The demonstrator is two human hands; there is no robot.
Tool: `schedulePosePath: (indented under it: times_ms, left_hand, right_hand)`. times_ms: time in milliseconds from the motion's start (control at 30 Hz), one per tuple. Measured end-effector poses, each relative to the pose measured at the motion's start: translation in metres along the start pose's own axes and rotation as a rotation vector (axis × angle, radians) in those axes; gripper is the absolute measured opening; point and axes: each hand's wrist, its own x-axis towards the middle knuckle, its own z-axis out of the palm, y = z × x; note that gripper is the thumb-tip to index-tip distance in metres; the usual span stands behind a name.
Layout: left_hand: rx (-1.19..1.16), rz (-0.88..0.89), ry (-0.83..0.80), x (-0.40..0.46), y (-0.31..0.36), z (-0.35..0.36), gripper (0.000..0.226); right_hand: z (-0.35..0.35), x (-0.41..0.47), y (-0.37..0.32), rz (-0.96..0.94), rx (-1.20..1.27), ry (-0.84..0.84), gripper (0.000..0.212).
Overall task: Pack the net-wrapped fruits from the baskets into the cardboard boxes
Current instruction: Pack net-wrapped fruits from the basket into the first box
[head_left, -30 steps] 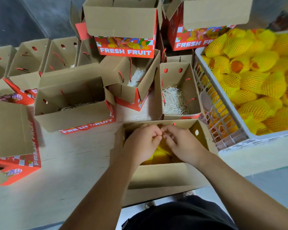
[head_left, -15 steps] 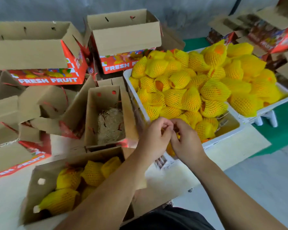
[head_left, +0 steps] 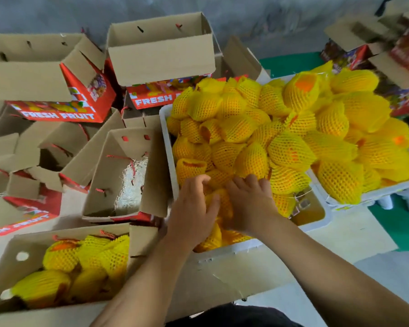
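Observation:
A white plastic basket (head_left: 234, 250) in the middle holds a heap of fruits in yellow foam nets (head_left: 250, 135). My left hand (head_left: 191, 211) and my right hand (head_left: 250, 204) are both down in its near corner, fingers curled around one net-wrapped fruit (head_left: 219, 204) between them. A second basket (head_left: 387, 193) of netted fruits stands to the right. At the lower left an open cardboard box (head_left: 7, 260) holds several netted fruits (head_left: 85, 258).
An open box (head_left: 118, 166) lined with pale straw stands just left of the basket. More open "FRESH FRUIT" boxes (head_left: 161, 50) crowd the back and left. Other boxes (head_left: 376, 38) sit at the far right, above a green floor.
My hands left the near box, rose together toward the basket, and now reach down into its corner around a fruit. The view swung to the right.

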Motion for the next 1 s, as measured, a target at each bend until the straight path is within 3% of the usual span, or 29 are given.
schedulePosePath:
  times_ms: [67,167,233,300,367,500,600,700,767,867,933,1000]
  left_hand:
    - [-0.218,-0.136,0.022,0.001,0.012,-0.003,0.056]
    - [-0.920,-0.500,-0.045,0.006,0.052,-0.005,0.071]
    - [-1.230,-0.619,-0.122,0.005,0.069,0.003,0.075]
    - [-1.373,-0.666,-0.125,0.004,0.072,0.006,0.070]
    - [-1.459,-0.726,-0.082,0.008,0.065,0.005,0.065]
    - [-1.482,-0.845,-0.052,0.024,0.058,0.013,0.056]
    - [-1.438,-0.970,-0.060,0.042,0.061,0.019,0.054]
    - [-1.453,-0.978,-0.024,0.049,0.054,0.024,0.045]
    - [-1.543,-0.993,-0.005,0.044,0.050,0.026,0.044]
    - [-1.744,-0.987,-0.106,0.032,0.044,0.021,0.057]
    - [-1.823,-0.934,-0.129,0.023,0.040,0.015,0.056]
    - [-1.853,-0.879,-0.130,0.018,0.035,0.009,0.052]
  right_hand:
    - [-0.009,-0.012,0.009,0.101,0.324,0.118,0.087]
    - [-0.022,-0.024,0.011,0.123,0.743,0.231,0.092]
    - [-0.033,-0.029,0.017,-0.035,0.729,0.196,0.097]
    - [-0.042,-0.026,0.042,-0.087,0.602,0.327,0.102]
    - [-0.047,-0.018,0.072,0.024,0.495,0.533,0.098]
    - [-0.038,0.004,0.082,0.202,0.380,0.392,0.081]
    - [-0.030,0.013,0.084,0.330,0.439,0.525,0.060]
    - [-0.032,0.017,0.101,0.506,0.368,0.429,0.070]
    - [-0.033,0.016,0.102,0.494,0.236,0.357,0.075]
    - [-0.044,0.011,0.090,0.505,0.288,0.484,0.072]
    - [-0.050,0.000,0.076,0.411,0.475,0.665,0.071]
    - [-0.055,-0.015,0.048,0.203,0.756,0.767,0.068]
